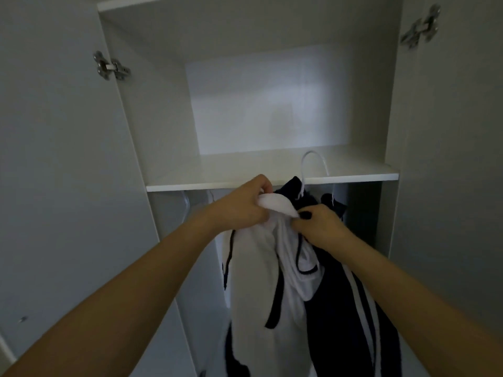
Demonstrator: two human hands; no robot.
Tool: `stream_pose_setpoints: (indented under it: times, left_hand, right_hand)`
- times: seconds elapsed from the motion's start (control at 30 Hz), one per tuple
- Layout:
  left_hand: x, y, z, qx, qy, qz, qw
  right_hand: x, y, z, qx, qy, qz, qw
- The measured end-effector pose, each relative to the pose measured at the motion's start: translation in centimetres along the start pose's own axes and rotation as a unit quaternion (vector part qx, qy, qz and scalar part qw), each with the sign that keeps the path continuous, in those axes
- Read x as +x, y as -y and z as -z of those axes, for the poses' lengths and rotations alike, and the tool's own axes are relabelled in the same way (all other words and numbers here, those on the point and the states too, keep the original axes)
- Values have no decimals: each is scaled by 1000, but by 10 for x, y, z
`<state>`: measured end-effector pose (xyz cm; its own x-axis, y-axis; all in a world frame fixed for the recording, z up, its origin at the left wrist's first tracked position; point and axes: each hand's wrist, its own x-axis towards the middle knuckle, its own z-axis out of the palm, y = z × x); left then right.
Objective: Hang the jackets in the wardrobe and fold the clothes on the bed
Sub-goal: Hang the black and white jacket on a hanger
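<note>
We see both hands at an open wardrobe (pixel 163 118): the left hand (pixel 242 205) grips a white hanger (pixel 277 204), the right hand (pixel 319 227) pinches the white jacket (pixel 258 268) beside a hanging navy jacket (pixel 340 308), below the shelf (pixel 272 175).

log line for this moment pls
stage: hanging | left hand: grips white hanger | right hand: pinches white jacket | wardrobe: open

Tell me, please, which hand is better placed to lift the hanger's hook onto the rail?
Probably the left hand: it grips the white hanger nearest the hook, while the right hand pinches the white jacket.
</note>
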<state>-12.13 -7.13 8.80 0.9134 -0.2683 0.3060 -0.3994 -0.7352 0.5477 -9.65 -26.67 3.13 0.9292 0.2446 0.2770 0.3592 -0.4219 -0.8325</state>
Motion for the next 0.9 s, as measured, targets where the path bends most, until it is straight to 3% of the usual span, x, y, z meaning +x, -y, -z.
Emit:
stream_pose_setpoints:
  times: [0.17,0.27,0.37,0.43,0.5,0.57,0.63,0.73,0.83,0.9]
  left_hand:
    - [-20,62,-16,188,-6,56,981]
    - [-37,105,-34,115,-35,108,987]
    - [-41,117,-38,-59,-103,171,978]
    - [-36,109,-34,-76,-101,149,981]
    - [-28,87,-23,-11,-57,69,996]
    - [-18,59,-12,69,12,-10,998]
    - [-8,35,-8,131,87,-64,986]
    - [0,13,-11,165,158,-79,970]
    - [2,13,-12,164,169,-58,970]
    - [-1,22,-12,170,142,-40,974]
  right_hand:
    - [13,-1,14,99,-99,-78,987]
    - [12,-2,13,56,-136,-102,984]
    - [7,-10,16,-7,-96,-76,992]
    - [4,-14,17,-54,-5,-73,996]
    - [-3,-14,18,-91,132,-115,980]
    - [-7,-17,15,-101,213,-153,960]
    - [-12,-20,7,-77,213,-149,963]
    - [-15,-29,-5,-31,159,-77,984]
    - [-16,-29,-11,20,110,10,994]
    - [-15,-24,-6,31,90,-9,995]
